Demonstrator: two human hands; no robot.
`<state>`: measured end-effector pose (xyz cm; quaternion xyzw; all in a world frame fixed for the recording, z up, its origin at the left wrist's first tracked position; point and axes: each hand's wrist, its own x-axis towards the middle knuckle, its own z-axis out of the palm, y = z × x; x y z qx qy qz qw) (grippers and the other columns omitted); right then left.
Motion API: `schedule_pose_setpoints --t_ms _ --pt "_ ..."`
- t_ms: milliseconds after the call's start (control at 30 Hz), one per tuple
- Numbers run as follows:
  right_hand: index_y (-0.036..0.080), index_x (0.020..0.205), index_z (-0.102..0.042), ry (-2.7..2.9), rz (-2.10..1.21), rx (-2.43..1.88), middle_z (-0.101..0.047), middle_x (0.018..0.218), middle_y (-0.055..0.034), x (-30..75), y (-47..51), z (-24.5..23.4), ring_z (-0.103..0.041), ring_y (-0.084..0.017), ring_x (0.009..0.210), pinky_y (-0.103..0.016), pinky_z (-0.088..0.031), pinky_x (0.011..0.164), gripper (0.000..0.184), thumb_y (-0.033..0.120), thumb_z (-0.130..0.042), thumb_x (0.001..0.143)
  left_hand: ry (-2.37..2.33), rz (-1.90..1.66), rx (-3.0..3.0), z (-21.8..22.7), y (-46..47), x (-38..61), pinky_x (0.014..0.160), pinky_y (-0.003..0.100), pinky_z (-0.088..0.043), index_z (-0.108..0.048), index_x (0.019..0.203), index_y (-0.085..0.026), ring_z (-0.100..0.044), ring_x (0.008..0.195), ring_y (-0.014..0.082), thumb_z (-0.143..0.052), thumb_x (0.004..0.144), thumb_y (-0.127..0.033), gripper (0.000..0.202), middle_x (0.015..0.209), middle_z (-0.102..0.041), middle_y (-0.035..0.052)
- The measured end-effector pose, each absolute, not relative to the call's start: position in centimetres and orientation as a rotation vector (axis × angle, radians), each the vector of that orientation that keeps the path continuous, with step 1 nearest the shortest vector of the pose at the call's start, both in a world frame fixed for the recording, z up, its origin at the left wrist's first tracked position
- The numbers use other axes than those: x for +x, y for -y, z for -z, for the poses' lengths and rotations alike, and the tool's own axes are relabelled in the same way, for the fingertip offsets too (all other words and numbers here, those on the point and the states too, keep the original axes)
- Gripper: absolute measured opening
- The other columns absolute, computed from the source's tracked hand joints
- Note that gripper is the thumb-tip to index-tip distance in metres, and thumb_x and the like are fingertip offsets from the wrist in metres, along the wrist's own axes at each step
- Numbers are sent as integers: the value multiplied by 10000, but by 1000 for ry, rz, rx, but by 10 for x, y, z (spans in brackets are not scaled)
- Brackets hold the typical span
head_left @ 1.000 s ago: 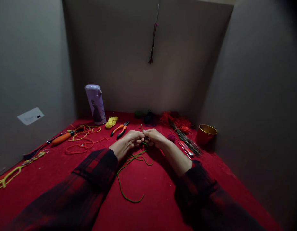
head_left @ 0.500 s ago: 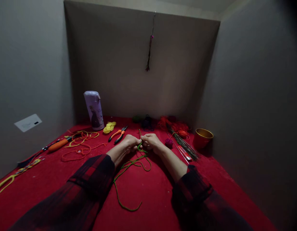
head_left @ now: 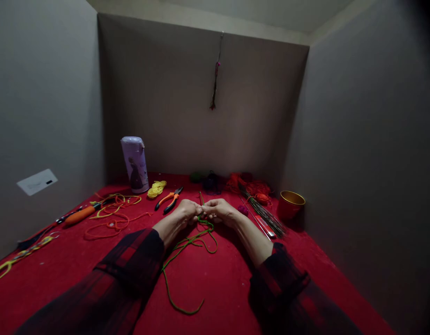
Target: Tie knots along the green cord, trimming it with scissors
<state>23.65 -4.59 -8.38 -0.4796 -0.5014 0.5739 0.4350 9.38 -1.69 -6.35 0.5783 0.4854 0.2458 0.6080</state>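
Note:
My left hand [head_left: 188, 210] and my right hand [head_left: 217, 210] meet fingertip to fingertip above the red cloth [head_left: 221, 288]. Both are closed in a pinch around green cord [head_left: 190, 240]. From between the fingers a thin stem [head_left: 201, 197] sticks up; whether it is wire, stick or cord I cannot make out. Below the hands the cord hangs in loose loops, and its tail curls on the cloth toward me. The fingertips hide the exact spot being gripped. Pliers [head_left: 168, 200] with orange and black handles lie just beyond my left hand.
At the back left stand a purple container [head_left: 135, 164] and a yellow yarn bundle [head_left: 156, 189]. Tangled red and yellow cords [head_left: 119, 218] lie left. On the right are a stem bundle [head_left: 265, 214], red yarn [head_left: 251, 185] and a red-gold pot [head_left: 291, 204]. Walls close in three sides.
The view has tilted up a little, so everything sits slightly lower. My hands have drawn closer together, still pinching the green cord; its loops have barely shifted.

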Motion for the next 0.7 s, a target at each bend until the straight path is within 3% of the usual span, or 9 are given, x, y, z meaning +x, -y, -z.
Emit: schedule_pose_setpoints --t_ms 167,367,567,700 --pt "117 720 -591 1263 -1385 -1247 -497 488 36 234 45 85 -303 -29 353 -163 -150 328 183 214 -705 614 -1205 -667 1265 62 21 96 338 170 -198 -522 656 -130 -328 269 33 -472 809 -24 193 424 -511 -33" --pt "117 656 -583 1284 -1367 -1298 -386 419 72 237 51 83 -253 -26 342 -170 -143 333 90 195 -599 614 -1214 -654 1326 64 24 94 329 183 -161 -469 552 -150 -276 251 45 -453 824 -41 294 300 -353 -66" --pt "122 701 -578 1253 -1348 -1269 -556 540 -4 238 52 85 -450 -66 435 -162 -225 359 139 208 -634 607 -1161 -678 1347 68 26 92 340 188 -141 -463 567 -155 -260 251 46 -448 820 -32 282 290 -350 -67" --pt "125 666 -564 1225 -1261 -1305 -542 516 9 229 53 82 -423 -57 418 -171 -251 371 125 152 -630 563 -1157 -717 1348 67 29 93 350 188 -154 -475 611 -151 -272 254 42 -460 803 5 248 303 -367 -77"
